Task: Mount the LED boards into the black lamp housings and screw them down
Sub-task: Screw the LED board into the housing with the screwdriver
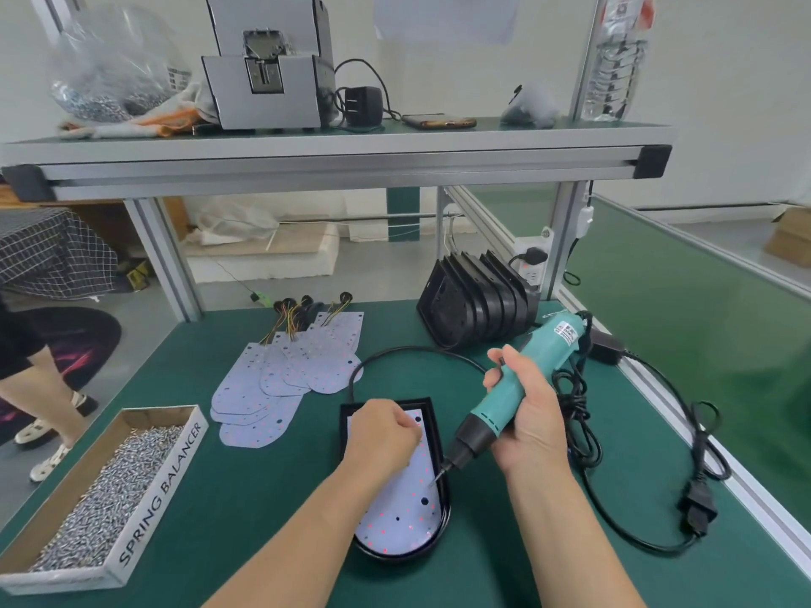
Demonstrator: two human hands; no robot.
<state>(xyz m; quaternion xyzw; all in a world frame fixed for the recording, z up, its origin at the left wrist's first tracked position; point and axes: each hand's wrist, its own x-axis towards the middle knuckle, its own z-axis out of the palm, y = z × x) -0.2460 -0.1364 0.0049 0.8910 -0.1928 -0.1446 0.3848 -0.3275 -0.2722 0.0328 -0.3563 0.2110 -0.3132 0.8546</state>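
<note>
A black lamp housing (444, 511) lies on the green mat in front of me with a white LED board (397, 515) seated inside it. My left hand (384, 436) rests on the board's upper half with curled fingers; whether it pinches a screw is hidden. My right hand (526, 410) grips a teal electric screwdriver (511, 383), tilted, its bit touching the board near the right rim. Loose LED boards (285, 375) with wires lie spread behind the housing. A stack of black housings (474, 300) stands at the back.
A cardboard box of screws (105, 489) marked SPRING BALANCER sits at the left. The screwdriver's black cable and plug (697, 511) trail on the right. A shelf (333, 155) overhead carries a screw feeder, a bag of screws and a phone. A person's legs show at far left.
</note>
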